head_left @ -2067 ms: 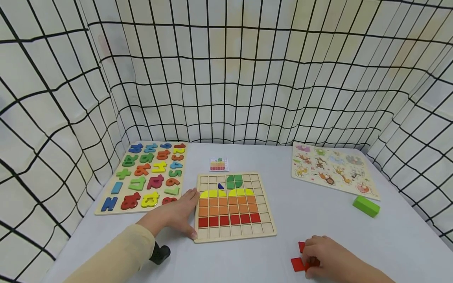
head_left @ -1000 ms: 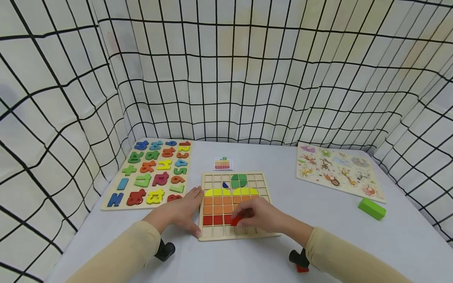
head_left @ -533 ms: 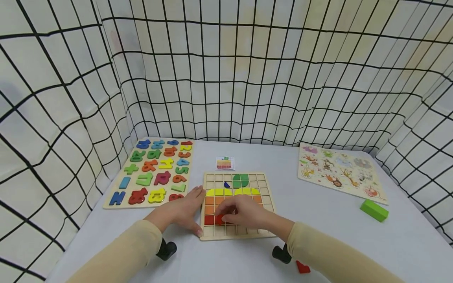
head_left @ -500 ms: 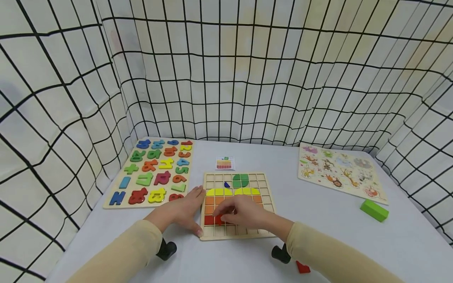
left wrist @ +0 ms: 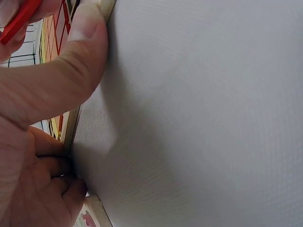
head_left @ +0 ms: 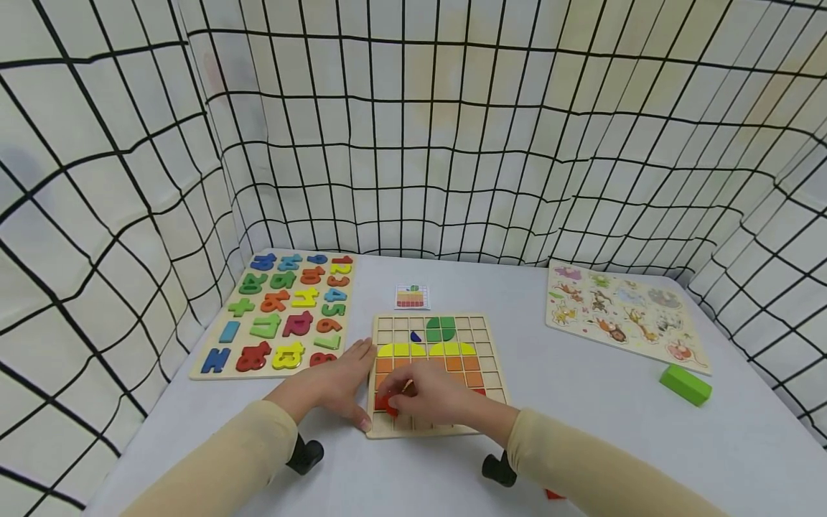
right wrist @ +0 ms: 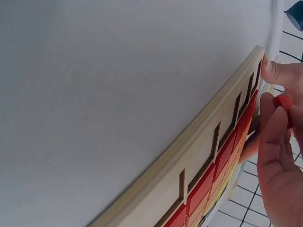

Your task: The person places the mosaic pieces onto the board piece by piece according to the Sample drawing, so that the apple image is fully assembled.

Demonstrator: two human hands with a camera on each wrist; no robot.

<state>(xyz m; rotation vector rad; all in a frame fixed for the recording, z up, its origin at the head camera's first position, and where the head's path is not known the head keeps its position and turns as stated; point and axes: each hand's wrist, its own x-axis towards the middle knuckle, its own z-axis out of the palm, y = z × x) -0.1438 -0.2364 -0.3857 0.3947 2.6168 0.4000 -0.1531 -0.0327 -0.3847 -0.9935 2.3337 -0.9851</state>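
A wooden grid board (head_left: 492, 362) lies on the table, with rows of red and orange square tiles, yellow rounded pieces (head_left: 452, 349), green pieces (head_left: 441, 329) and a small blue piece (head_left: 416, 336) in its cells. My left hand (head_left: 332, 391) rests along the board's left edge, fingers spread and thumb at the near corner. Over the lower left cells, my right hand (head_left: 429, 395) pinches a red tile (right wrist: 284, 108) between thumb and fingers, held just above the board in the right wrist view. That hand hides part of the red and orange rows.
A small pattern card (head_left: 412, 296) lies behind the board. To the left is a letter-and-number puzzle (head_left: 235, 350); an animal puzzle (head_left: 636, 341) and a green block (head_left: 685, 385) are at right. Another red tile (head_left: 554, 494) peeks out by the right sleeve. Black netting surrounds the table.
My right hand has come from the red tiles on the table at right to the board, then slid leftward across it with a red tile. My left hand stays at the board's edge.
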